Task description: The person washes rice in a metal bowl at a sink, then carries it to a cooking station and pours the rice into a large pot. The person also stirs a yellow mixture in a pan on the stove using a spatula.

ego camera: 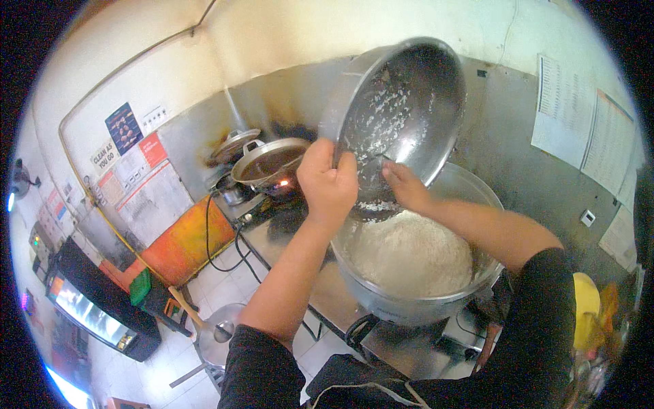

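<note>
A large metal bowl (pixel 403 112) is tipped on its side above a big round metal pot (pixel 414 307). My left hand (pixel 327 176) is shut on the bowl's rim at its near left. White grains that look like rice (pixel 391 115) cling to the bowl's inner wall, with more at its low edge. Reaching inside, my right hand (pixel 406 186) has its fingers at the lower wall; a small dark or clear piece seems to be at the fingertips, too blurred to name. A pale grainy heap (pixel 409 250) fills much of the pot below.
The pot stands on a metal table (pixel 327 291). Back left, a wide pan (pixel 273 158) sits on a stove with a flame showing. A lower-left pot (pixel 214 340) has a wooden-handled utensil. Another person's forearm (pixel 489 345) shows at lower right. Papers (pixel 562 102) hang on the wall.
</note>
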{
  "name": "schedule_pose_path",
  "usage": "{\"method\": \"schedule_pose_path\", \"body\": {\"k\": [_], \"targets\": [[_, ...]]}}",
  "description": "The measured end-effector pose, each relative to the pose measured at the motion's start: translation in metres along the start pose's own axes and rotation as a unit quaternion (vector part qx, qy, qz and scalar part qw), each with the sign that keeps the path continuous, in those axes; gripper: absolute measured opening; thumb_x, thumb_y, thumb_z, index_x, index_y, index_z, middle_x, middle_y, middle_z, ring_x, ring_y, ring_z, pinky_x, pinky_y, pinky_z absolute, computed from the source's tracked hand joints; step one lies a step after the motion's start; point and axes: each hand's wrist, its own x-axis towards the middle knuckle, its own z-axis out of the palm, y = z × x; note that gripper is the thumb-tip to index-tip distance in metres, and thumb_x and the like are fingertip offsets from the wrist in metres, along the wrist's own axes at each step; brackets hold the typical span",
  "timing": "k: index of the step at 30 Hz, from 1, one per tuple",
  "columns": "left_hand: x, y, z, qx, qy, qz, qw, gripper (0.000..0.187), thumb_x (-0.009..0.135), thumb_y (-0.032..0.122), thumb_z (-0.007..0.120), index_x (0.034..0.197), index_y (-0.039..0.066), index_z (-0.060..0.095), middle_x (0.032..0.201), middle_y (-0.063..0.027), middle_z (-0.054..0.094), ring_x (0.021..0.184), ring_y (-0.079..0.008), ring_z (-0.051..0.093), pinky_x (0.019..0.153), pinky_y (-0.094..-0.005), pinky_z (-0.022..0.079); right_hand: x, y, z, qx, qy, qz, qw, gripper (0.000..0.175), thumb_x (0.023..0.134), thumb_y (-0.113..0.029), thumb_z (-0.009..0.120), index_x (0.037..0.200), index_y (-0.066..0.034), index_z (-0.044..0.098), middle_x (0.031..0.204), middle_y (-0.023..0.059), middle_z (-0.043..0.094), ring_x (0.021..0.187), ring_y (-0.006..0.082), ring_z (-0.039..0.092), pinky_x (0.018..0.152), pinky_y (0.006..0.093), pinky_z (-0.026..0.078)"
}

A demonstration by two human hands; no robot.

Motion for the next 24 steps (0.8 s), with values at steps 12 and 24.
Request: {"method": "schedule_pose_path", "body": {"k": [12, 24], "targets": [[0.001, 0.021, -0.005, -0.018, 0.036, -0.018, 0.999, 0.021, 0.075, -0.005, 0.056, 0.066, 0.001, 0.038, 0.062, -0.0016, 0.035, 0.064, -0.0075, 0.038, 0.052, -0.0290, 0.030, -0.064, -0.037, -0.028, -0.255, -0.198, -0.318, 0.891, 0.048, 0.096, -0.014, 0.043, 0.144, -0.0064, 0.040, 0.141, 0.0186, 0.048, 0.129, 0.0365, 0.047, 0.108, 0.0439, 0.040], [0.020, 0.007, -0.014, -0.107, 0.032, -0.061, 0.992, 0.016, 0.076, -0.007, 0.054, 0.070, 0.001, 0.042, 0.069, 0.0005, 0.041, 0.071, -0.0067, 0.040, 0.059, -0.0247, 0.034, -0.057, -0.009, -0.048, -0.398, -0.174, -0.520, 0.735, 0.060, 0.091, -0.011, 0.047, 0.147, -0.0008, 0.030, 0.154, 0.0173, 0.031, 0.142, 0.0299, 0.031, 0.118, 0.0434, 0.026]]}}
